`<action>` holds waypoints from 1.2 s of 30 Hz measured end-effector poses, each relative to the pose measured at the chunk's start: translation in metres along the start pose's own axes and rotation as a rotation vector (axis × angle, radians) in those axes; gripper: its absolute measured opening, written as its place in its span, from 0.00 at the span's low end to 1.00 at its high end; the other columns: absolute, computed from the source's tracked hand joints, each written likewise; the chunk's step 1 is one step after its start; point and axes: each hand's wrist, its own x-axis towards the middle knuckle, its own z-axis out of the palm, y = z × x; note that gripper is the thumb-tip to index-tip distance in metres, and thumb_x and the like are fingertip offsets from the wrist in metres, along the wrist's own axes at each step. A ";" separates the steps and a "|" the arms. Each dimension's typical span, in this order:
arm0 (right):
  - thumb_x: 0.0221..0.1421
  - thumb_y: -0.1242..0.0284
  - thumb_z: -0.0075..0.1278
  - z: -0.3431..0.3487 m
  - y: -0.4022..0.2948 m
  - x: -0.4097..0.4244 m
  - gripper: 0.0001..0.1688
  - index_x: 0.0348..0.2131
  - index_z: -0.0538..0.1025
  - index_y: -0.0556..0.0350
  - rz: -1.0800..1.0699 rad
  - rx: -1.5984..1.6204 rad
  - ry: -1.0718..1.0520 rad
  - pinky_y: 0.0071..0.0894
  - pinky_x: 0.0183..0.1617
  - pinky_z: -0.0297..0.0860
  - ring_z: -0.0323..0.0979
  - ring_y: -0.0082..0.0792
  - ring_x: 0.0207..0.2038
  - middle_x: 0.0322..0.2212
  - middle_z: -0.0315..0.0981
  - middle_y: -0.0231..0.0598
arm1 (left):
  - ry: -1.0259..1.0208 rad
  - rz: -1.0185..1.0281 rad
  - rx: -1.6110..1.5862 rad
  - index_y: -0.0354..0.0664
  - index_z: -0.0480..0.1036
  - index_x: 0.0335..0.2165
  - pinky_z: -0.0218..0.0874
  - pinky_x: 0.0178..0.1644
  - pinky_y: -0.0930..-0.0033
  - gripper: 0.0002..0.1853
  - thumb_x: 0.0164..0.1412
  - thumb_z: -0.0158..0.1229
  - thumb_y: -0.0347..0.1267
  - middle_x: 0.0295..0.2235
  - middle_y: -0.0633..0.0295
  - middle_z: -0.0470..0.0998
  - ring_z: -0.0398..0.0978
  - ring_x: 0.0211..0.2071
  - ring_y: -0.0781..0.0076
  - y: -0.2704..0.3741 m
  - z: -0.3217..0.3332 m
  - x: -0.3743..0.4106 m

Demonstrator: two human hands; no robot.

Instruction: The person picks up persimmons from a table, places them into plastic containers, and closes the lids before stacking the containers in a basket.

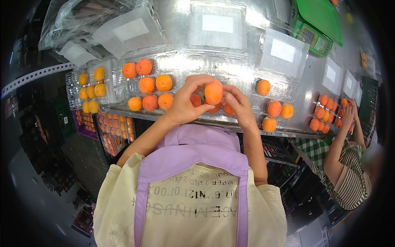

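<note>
In front of my chest my left hand (189, 100) grips an orange persimmon (213, 92) between thumb and fingers, its green calyx turned to the left. My right hand (240, 105) has its fingertips at the fruit's right side; whether they grip it too is hard to tell. Below both hands, more persimmons (195, 100) sit in a clear plastic tray, partly covered by the hands. To the left, a clear tray holds several persimmons (149, 102), and another farther left holds smaller, yellower ones (99, 90). On the right, several persimmons (274, 108) lie in another clear tray.
Padded sheets with white labels (218, 24) lie on clear containers along the back of the metal table (176, 18). A green scale (318, 37) stands at the back right. Crates of packed fruit (114, 129) are below left. A co-worker's hands (348, 112) handle fruit at far right.
</note>
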 end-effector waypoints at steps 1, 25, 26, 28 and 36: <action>0.56 0.62 0.51 0.002 0.000 0.000 0.26 0.48 0.68 0.61 -0.023 0.035 -0.013 0.20 0.41 0.65 0.67 0.22 0.37 0.37 0.72 0.36 | 0.003 0.051 0.081 0.42 0.66 0.47 0.60 0.53 0.63 0.30 0.42 0.66 0.24 0.48 0.59 0.69 0.67 0.50 0.62 0.003 0.000 0.001; 0.34 0.76 0.60 0.009 -0.031 0.022 0.34 0.46 0.69 0.53 -0.606 -1.237 0.047 0.40 0.52 0.57 0.65 0.42 0.45 0.42 0.69 0.37 | 0.232 -0.154 0.231 0.37 0.68 0.45 0.65 0.40 0.77 0.20 0.52 0.56 0.19 0.39 0.61 0.70 0.73 0.35 0.78 -0.032 -0.046 -0.035; 0.34 0.77 0.60 0.009 -0.031 0.025 0.33 0.45 0.69 0.53 -0.624 -1.268 0.033 0.40 0.52 0.57 0.65 0.41 0.45 0.42 0.69 0.36 | 0.234 -0.141 0.247 0.37 0.68 0.45 0.65 0.40 0.77 0.19 0.52 0.56 0.19 0.39 0.61 0.70 0.73 0.35 0.78 -0.033 -0.047 -0.036; 0.34 0.79 0.59 0.009 -0.030 0.032 0.33 0.45 0.69 0.53 -0.661 -1.334 -0.003 0.40 0.52 0.56 0.65 0.40 0.45 0.41 0.70 0.35 | 0.251 -0.147 0.237 0.37 0.68 0.44 0.65 0.40 0.77 0.18 0.52 0.55 0.19 0.38 0.61 0.71 0.73 0.34 0.78 -0.031 -0.048 -0.039; 0.32 0.80 0.60 0.014 -0.032 0.044 0.34 0.44 0.69 0.50 -0.590 -1.450 -0.088 0.44 0.53 0.55 0.65 0.38 0.44 0.37 0.72 0.34 | 0.281 -0.146 0.241 0.38 0.70 0.42 0.64 0.37 0.76 0.16 0.52 0.55 0.20 0.37 0.60 0.72 0.73 0.32 0.76 -0.033 -0.050 -0.048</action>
